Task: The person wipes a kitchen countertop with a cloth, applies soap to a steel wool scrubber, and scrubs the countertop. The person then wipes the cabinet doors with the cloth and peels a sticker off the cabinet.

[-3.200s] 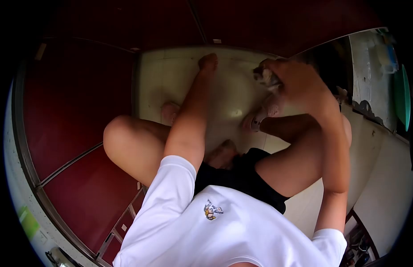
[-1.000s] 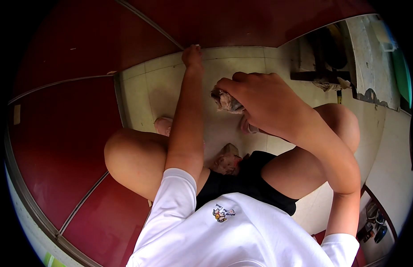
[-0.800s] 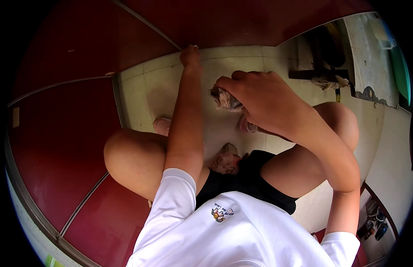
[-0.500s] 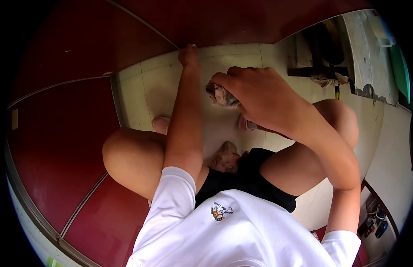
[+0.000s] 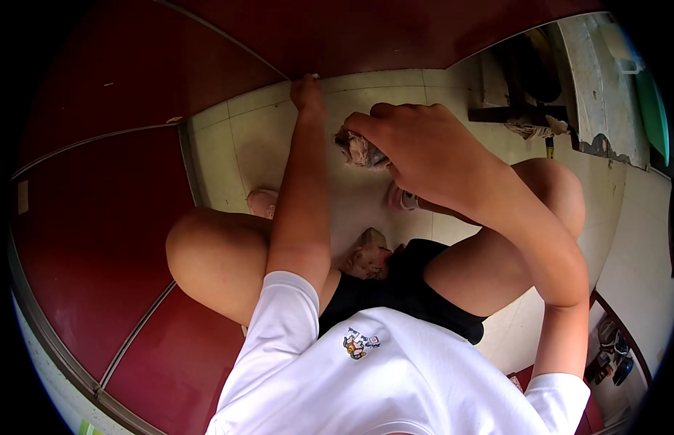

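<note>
My left hand (image 5: 306, 93) is stretched forward to the foot of the dark red panel (image 5: 366, 40), its fingers closed. A tiny white bit shows at the fingertips, too small to name. Held over the floor between my knees is a ragged brown-and-grey lump (image 5: 359, 150) with a rough, torn-looking end. My right hand (image 5: 428, 148) is wrapped round it from above, hiding much of it. Below, on the floor, lies a brownish crumpled thing (image 5: 367, 255), partly covered by my shorts.
Red panels (image 5: 105, 217) with metal edges run along the left. At the upper right stands a worn pale slab (image 5: 602, 87) beside a dark wooden frame (image 5: 522, 116). My shoes (image 5: 262, 203) rest on the pale tiled floor (image 5: 264, 138). Small items fill a shelf (image 5: 613, 355) at lower right.
My right hand and the lump have shifted very slightly up. My left hand stays at the panel's foot.
</note>
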### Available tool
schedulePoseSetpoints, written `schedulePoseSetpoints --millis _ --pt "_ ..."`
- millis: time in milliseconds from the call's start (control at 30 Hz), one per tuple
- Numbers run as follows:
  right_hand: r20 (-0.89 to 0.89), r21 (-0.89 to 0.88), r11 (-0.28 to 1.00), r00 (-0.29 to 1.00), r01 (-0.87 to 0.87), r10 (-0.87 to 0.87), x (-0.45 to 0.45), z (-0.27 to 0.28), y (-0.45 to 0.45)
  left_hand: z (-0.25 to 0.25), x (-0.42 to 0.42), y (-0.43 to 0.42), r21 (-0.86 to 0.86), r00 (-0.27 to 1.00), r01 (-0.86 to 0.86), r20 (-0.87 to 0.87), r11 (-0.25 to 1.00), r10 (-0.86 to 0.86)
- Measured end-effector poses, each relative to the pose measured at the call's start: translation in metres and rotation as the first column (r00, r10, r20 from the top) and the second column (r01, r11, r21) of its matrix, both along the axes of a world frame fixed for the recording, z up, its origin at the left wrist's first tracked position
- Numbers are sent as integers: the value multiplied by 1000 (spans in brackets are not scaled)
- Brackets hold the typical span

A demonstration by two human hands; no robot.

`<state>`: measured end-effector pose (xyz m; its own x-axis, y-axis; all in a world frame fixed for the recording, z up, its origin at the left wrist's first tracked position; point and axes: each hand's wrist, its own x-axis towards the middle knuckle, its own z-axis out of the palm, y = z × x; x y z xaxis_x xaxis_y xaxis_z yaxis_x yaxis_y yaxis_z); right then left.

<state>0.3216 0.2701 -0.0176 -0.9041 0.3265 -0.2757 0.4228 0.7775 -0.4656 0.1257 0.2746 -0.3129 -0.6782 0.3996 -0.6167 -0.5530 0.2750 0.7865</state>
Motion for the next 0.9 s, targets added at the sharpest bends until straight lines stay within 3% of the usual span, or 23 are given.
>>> schedulePoseSetpoints --millis 367,667,900 --pt "-35 -2 1000 999 28 -28 3 -6 2 -19 -3 -7 46 999 39 -19 998 -38" --pt "-25 21 999 999 30 -29 3 -9 3 -3 4 -8 -66 998 62 -24 996 -63" --pt "-24 16 999 999 33 -32 3 -7 4 -22 1 -9 4 998 56 12 998 -56"
